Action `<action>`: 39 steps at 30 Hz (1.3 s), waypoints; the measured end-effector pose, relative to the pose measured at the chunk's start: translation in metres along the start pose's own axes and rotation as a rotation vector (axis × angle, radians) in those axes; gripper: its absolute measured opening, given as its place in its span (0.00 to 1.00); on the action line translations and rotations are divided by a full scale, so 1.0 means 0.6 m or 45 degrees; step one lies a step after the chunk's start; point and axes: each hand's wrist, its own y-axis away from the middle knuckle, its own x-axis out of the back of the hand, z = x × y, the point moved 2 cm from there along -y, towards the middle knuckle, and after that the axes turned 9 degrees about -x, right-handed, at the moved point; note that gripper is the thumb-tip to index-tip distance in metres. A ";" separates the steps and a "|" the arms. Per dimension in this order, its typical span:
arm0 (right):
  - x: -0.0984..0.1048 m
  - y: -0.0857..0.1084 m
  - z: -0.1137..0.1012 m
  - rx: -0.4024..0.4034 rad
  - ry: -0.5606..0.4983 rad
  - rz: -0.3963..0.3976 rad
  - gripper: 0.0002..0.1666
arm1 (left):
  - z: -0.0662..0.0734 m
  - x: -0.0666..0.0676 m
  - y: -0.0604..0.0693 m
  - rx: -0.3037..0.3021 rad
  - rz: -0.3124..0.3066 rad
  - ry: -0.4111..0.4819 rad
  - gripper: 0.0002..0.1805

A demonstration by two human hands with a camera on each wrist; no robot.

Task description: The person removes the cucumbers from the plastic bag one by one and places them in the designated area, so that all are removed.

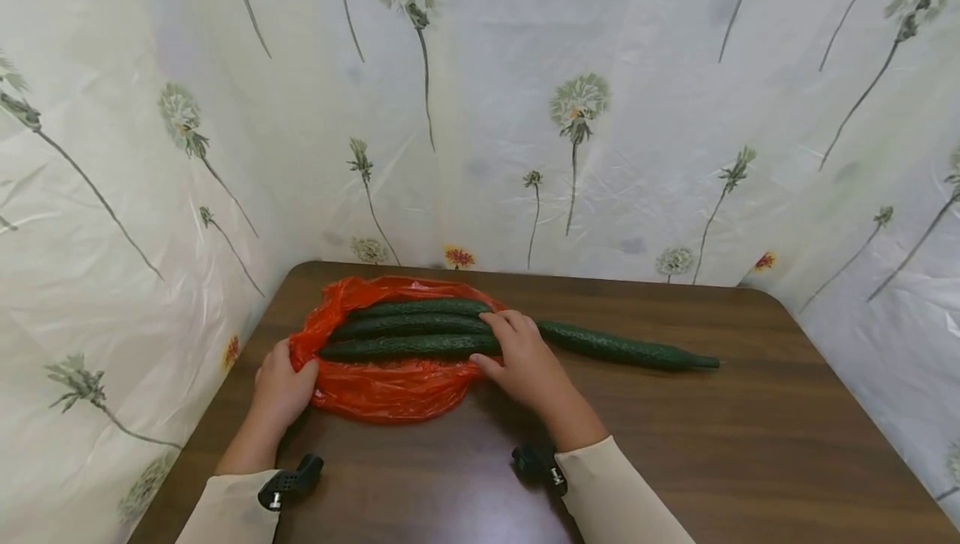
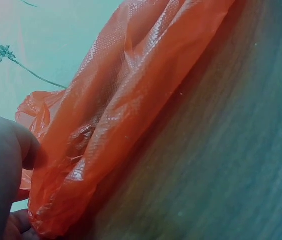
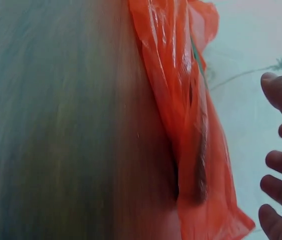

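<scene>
A red plastic bag [image 1: 390, 398] lies spread on the table, its mouth wide apart, with three long dark green cucumbers [image 1: 412, 347] side by side in it. My left hand [image 1: 281, 390] pinches the bag's left edge; the left wrist view shows thumb and fingers on the thin red film [image 2: 106, 120]. Over the right ends of the cucumbers hovers my right hand [image 1: 525, 361]. In the right wrist view its fingers [image 3: 280, 190] are spread and loosely bent, apart from the bag. Another cucumber [image 1: 630, 346] lies on the table just right of that hand.
The brown wooden table [image 1: 750, 444] has rounded back corners. Behind and beside it hangs a pale sheet [image 1: 495, 152] printed with dandelions. Small black devices [image 1: 292, 481] are strapped to both wrists.
</scene>
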 end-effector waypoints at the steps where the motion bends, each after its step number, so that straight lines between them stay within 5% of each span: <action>1: -0.002 -0.003 -0.003 0.006 0.011 -0.007 0.43 | 0.000 0.000 0.001 0.001 0.000 0.001 0.35; 26: -0.031 -0.043 -0.088 0.129 0.029 -0.070 0.42 | 0.004 0.000 0.001 0.004 0.016 0.009 0.35; 39: -0.046 -0.054 -0.101 0.152 0.046 -0.097 0.42 | -0.002 -0.004 -0.001 -0.036 0.017 -0.037 0.34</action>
